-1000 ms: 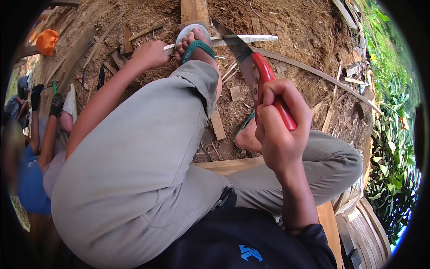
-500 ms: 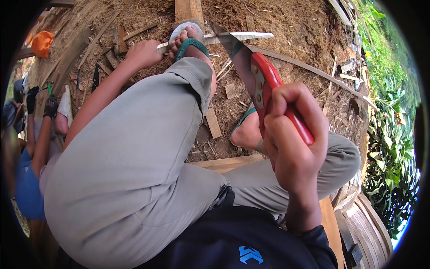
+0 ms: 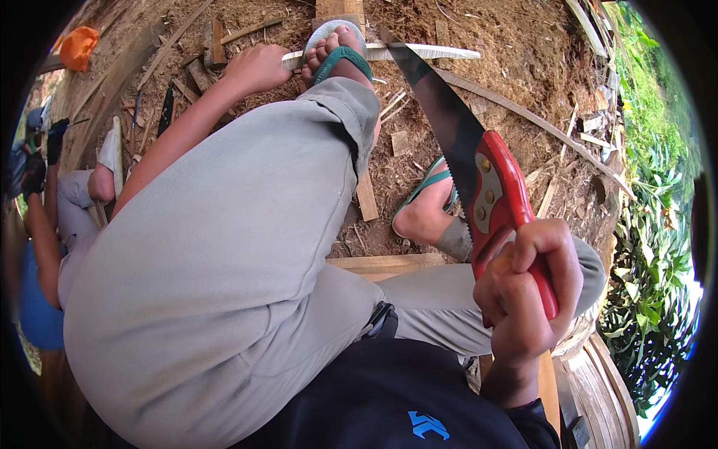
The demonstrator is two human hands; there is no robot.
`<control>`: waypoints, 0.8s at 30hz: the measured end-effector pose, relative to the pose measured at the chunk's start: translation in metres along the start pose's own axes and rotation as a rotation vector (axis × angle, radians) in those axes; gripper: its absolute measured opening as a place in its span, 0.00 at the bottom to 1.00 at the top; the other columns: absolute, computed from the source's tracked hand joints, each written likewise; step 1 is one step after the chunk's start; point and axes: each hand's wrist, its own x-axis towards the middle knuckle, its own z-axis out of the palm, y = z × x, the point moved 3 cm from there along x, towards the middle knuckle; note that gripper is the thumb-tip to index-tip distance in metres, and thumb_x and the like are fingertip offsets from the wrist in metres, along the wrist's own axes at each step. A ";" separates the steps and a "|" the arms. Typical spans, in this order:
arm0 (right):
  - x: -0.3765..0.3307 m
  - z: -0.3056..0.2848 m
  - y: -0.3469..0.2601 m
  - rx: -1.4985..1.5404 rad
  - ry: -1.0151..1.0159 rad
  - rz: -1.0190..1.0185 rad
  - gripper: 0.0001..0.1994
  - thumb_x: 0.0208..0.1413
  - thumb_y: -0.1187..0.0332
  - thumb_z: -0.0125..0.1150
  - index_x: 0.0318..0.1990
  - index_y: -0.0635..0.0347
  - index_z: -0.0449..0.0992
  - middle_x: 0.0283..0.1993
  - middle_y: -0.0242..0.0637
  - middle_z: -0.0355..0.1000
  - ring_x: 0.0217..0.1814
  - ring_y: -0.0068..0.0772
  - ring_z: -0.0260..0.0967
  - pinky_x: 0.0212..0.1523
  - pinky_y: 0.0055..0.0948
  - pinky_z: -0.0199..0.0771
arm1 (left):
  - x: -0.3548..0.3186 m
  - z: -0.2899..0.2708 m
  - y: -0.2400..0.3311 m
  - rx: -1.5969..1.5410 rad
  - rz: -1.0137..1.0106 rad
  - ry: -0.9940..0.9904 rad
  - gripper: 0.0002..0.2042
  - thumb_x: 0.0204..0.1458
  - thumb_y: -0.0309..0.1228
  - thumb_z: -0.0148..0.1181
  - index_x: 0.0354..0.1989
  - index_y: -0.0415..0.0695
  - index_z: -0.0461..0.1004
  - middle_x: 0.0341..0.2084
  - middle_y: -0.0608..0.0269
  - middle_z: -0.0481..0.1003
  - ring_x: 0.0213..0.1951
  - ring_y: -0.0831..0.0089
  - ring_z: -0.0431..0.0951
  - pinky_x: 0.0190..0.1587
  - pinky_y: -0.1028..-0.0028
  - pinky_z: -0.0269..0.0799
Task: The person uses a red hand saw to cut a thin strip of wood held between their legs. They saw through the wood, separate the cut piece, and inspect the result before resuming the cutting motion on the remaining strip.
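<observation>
My right hand point(image 3: 529, 299) is wrapped round the red handle of a hand saw point(image 3: 447, 112). The saw's dark blade slants up and to the left, its tip at a thin pale wooden strip point(image 3: 430, 52). That strip lies crosswise under my sandalled foot point(image 3: 340, 63), which presses it onto a wooden board point(image 3: 340, 9). At the strip's left end, my left hand point(image 3: 256, 69) closes round it, fingers partly hidden from view. My other foot point(image 3: 425, 213), in a green-strapped flip-flop, rests on the ground beside the blade.
Sawdust and wood offcuts point(image 3: 401, 144) cover the ground. A long thin strip point(image 3: 535, 123) runs off to the right. An orange cloth or bag point(image 3: 78, 49) lies far left. Another person in blue point(image 3: 39, 299) sits at the left edge. Green plants point(image 3: 651, 299) border the right.
My right hand has drawn the saw back toward me, down and to the right, so more blade shows. My left hand and foot stay on the strip; the whole view has shifted slightly.
</observation>
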 end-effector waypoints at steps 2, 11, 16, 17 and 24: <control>0.029 0.006 0.022 0.013 0.027 -0.028 0.05 0.50 0.83 0.48 0.34 0.67 0.67 0.28 0.31 0.63 0.29 0.17 0.59 0.34 0.20 0.61 | 0.002 0.001 0.002 -0.028 0.012 0.007 0.14 0.49 0.39 0.56 0.40 0.48 0.82 0.40 0.44 0.82 0.45 0.46 0.82 0.48 0.51 0.77; 0.012 0.004 0.018 -0.039 0.000 -0.097 0.05 0.50 0.83 0.49 0.34 0.67 0.68 0.28 0.31 0.63 0.27 0.17 0.57 0.32 0.21 0.59 | -0.002 0.008 -0.014 0.017 -0.032 -0.015 0.15 0.49 0.39 0.55 0.41 0.49 0.82 0.40 0.46 0.82 0.45 0.46 0.82 0.49 0.51 0.77; 0.067 0.029 0.056 -0.006 0.043 -0.098 0.05 0.51 0.81 0.52 0.35 0.65 0.70 0.28 0.31 0.64 0.29 0.19 0.58 0.32 0.22 0.62 | 0.003 0.001 -0.002 0.004 0.016 -0.027 0.15 0.49 0.40 0.57 0.41 0.48 0.82 0.40 0.47 0.82 0.44 0.47 0.82 0.48 0.51 0.77; 0.064 0.030 0.054 -0.001 0.048 -0.073 0.05 0.51 0.82 0.51 0.35 0.65 0.70 0.29 0.32 0.65 0.30 0.19 0.59 0.32 0.22 0.62 | 0.002 0.004 -0.006 0.011 0.021 -0.023 0.15 0.50 0.40 0.57 0.42 0.49 0.82 0.40 0.47 0.82 0.44 0.47 0.82 0.48 0.51 0.77; 0.023 0.014 0.032 -0.036 0.040 -0.073 0.07 0.51 0.85 0.47 0.35 0.68 0.69 0.32 0.35 0.66 0.32 0.20 0.61 0.34 0.22 0.64 | 0.006 0.002 0.002 0.014 0.007 0.018 0.15 0.50 0.41 0.56 0.41 0.49 0.81 0.38 0.46 0.82 0.44 0.44 0.81 0.47 0.49 0.76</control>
